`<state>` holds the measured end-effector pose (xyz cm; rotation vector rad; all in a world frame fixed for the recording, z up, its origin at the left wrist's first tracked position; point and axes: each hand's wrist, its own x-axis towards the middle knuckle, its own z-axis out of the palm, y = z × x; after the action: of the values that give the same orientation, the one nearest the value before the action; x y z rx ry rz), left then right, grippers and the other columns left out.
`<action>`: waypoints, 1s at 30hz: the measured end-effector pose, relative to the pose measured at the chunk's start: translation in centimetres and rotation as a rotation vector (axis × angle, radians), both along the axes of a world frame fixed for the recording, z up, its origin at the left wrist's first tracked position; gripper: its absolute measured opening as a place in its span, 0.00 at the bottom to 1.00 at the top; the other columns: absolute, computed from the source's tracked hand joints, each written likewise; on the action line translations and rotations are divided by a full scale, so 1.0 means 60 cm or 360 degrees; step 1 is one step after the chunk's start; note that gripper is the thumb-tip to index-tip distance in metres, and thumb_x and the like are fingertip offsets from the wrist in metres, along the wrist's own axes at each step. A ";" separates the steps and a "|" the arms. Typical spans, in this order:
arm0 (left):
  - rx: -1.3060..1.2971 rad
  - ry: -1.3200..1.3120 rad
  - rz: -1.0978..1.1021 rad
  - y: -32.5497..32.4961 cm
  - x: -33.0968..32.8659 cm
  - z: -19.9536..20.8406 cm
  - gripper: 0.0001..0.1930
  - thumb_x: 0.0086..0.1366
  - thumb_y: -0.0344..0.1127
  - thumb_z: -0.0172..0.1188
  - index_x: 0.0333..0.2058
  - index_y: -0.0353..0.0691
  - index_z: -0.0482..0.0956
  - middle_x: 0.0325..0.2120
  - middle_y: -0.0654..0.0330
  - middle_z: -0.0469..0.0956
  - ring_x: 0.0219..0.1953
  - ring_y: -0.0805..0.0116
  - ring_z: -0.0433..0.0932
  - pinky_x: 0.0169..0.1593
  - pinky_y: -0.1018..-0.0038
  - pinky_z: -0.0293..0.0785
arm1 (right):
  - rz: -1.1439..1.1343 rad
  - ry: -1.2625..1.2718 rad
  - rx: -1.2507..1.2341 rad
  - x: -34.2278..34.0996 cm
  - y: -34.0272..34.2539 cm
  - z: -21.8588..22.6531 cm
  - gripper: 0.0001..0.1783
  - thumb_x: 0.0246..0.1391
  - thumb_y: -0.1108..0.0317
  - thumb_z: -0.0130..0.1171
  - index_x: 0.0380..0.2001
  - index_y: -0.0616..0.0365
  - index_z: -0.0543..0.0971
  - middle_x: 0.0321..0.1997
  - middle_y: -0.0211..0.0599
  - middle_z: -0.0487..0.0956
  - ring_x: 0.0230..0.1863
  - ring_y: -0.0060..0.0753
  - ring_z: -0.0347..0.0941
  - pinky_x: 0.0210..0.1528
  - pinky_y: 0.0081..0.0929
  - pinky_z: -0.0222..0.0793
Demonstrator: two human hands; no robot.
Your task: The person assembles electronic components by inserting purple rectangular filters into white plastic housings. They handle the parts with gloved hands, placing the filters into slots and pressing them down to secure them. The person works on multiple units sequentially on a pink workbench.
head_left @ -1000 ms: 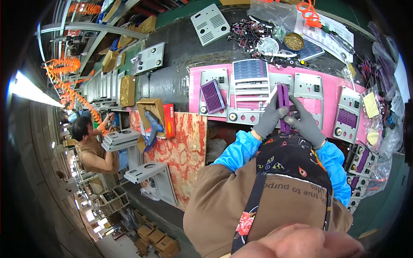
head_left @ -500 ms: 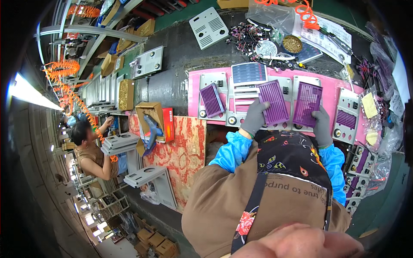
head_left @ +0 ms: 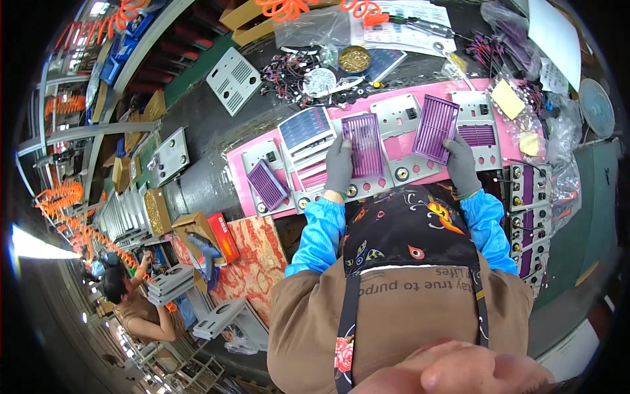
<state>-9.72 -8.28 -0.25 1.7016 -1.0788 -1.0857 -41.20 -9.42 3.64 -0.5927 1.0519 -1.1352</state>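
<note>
Grey-gloved, both hands are busy near the centre of the frame, each with a purple slatted grille. The left hand (head_left: 339,164) has its fingers and thumb pinched round the left edge of one, the left-held grille (head_left: 364,146), which stands nearly straight up and down in the picture. To the right of centre, the right hand (head_left: 462,165) grasps the other, the right-held grille (head_left: 436,128), by its lower right edge; that one leans, its top end toward the right. The two pieces are apart from each other, with part of a pale metal panel (head_left: 394,115) showing between them.

Beneath runs a pink mat (head_left: 237,172) bearing a row of such panels. A third purple grille (head_left: 268,185) lies aslant over the leftmost panel, left of centre, and a fourth (head_left: 476,135) sits in the panel at the right end. Blue printed sheets (head_left: 305,128) rest just left of the left hand.

Above the mat, toward the top of the frame — a tangle of small wires (head_left: 285,75), a round dish of brassy bits (head_left: 354,59) and an orange coiled hose (head_left: 364,10). At lower left, a co-worker (head_left: 147,322) in brown stands well apart.
</note>
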 end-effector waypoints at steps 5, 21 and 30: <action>0.0077 -0.0354 0.0011 -0.035 0.041 0.001 0.25 0.69 0.38 0.53 0.63 0.39 0.70 0.54 0.40 0.77 0.56 0.46 0.77 0.59 0.63 0.70 | 0.0055 0.0140 0.0032 -0.028 0.024 0.055 0.30 0.59 0.72 0.49 0.65 0.63 0.64 0.56 0.37 0.76 0.51 0.28 0.77 0.56 0.25 0.72; -0.0146 -0.1813 -0.0565 -0.140 -0.125 0.007 0.24 0.62 0.47 0.61 0.50 0.35 0.79 0.56 0.51 0.73 0.67 0.42 0.58 0.71 0.46 0.49 | -0.0089 0.0692 -0.0159 -0.147 0.082 0.144 0.42 0.50 0.78 0.53 0.70 0.66 0.57 0.60 0.47 0.72 0.60 0.35 0.70 0.63 0.29 0.65; -0.0375 -0.1030 -0.0202 -0.138 -0.166 0.024 0.17 0.62 0.38 0.61 0.45 0.32 0.78 0.52 0.48 0.75 0.58 0.47 0.70 0.60 0.56 0.67 | -0.0354 0.0210 -0.0010 -0.208 0.104 0.062 0.28 0.56 0.76 0.54 0.61 0.73 0.68 0.54 0.43 0.79 0.53 0.30 0.76 0.60 0.27 0.69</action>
<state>-19.65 -16.59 1.16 1.8506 -1.6588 -0.4432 -53.70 -3.19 7.33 -0.5712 1.2515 -1.3068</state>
